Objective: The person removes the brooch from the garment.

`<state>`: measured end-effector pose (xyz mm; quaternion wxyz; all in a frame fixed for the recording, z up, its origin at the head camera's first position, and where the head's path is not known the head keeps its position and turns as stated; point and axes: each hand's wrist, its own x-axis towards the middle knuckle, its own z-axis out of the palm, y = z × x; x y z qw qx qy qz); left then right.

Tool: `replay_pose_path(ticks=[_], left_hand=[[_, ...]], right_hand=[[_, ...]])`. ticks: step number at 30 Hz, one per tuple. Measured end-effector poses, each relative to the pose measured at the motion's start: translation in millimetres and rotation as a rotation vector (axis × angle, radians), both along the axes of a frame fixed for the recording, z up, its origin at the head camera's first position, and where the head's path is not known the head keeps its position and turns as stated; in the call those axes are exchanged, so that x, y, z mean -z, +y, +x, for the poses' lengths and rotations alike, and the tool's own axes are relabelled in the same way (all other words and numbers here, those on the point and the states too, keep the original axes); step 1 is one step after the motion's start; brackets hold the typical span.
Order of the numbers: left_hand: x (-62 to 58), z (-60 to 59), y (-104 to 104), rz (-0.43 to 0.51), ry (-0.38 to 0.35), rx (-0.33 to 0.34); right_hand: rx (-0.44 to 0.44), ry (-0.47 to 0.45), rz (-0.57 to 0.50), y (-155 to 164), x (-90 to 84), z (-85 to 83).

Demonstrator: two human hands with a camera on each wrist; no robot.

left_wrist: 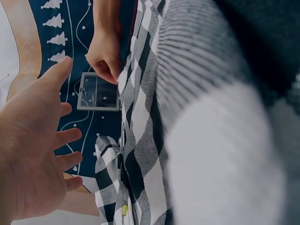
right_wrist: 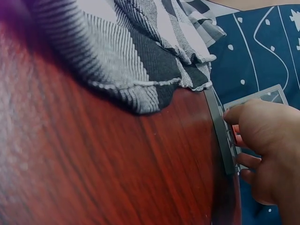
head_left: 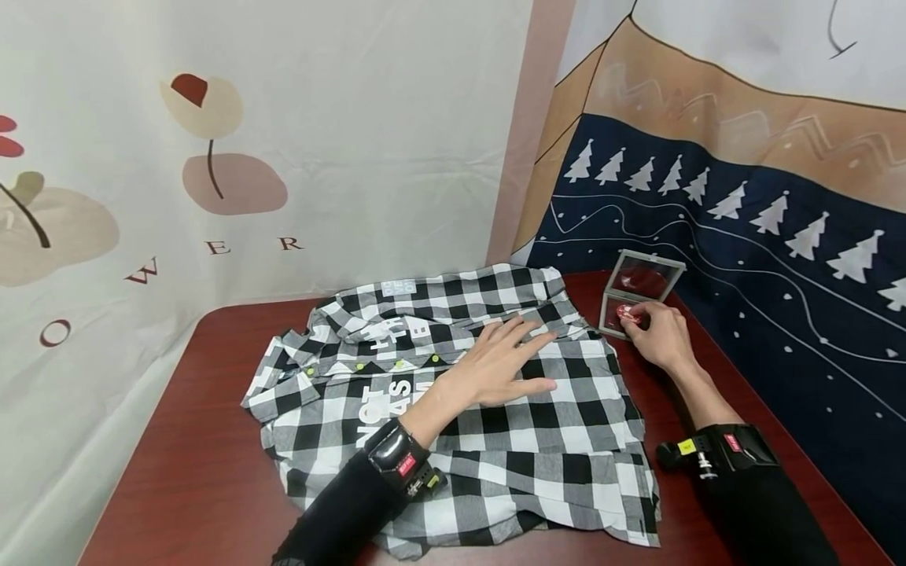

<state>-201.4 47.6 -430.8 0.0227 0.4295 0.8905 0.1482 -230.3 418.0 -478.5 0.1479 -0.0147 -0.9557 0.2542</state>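
A black, white and grey checked shirt (head_left: 566, 428) with white lettering and yellow-green buttons lies spread out, front side up. Over its middle is my left hand (head_left: 488, 365), fingers spread and holding nothing; in the left wrist view the palm (left_wrist: 33, 154) stands beside the cloth. At the right, my right hand (head_left: 664, 338) pinches a small red round object (head_left: 626, 313) at the lower half of a grey-framed flat case (head_left: 644, 275). The case's clear lid (left_wrist: 99, 91) is raised. Fingers partly cover the red object (right_wrist: 236, 136) in the right wrist view.
The dark red wooden table (head_left: 191, 472) carries the shirt and the case, which sits near the right edge. A pale printed curtain (head_left: 396, 157) hangs behind the table. Along the right side runs a navy cloth (head_left: 743, 275) with white trees.
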Motion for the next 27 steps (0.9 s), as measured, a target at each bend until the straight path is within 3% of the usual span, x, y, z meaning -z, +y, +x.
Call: replay_pose_path(ticks=[16,22,27], left_hand=[[-0.5,1.6,-1.6,-0.001,-0.023,-0.004],[1.9,-0.3,-6.3,0.012,-0.021,-0.014],[3.7,-2.3,-17.0,0.026,-0.007,-0.029]], right_hand=[[-0.008,-0.009,0.005,2.0,-1.6,1.8],[-0.046,0.056,0.002,-2.3,-6.6,2.7],[-0.129,0.159,-0.012,-18.2,-12.7,2.3]])
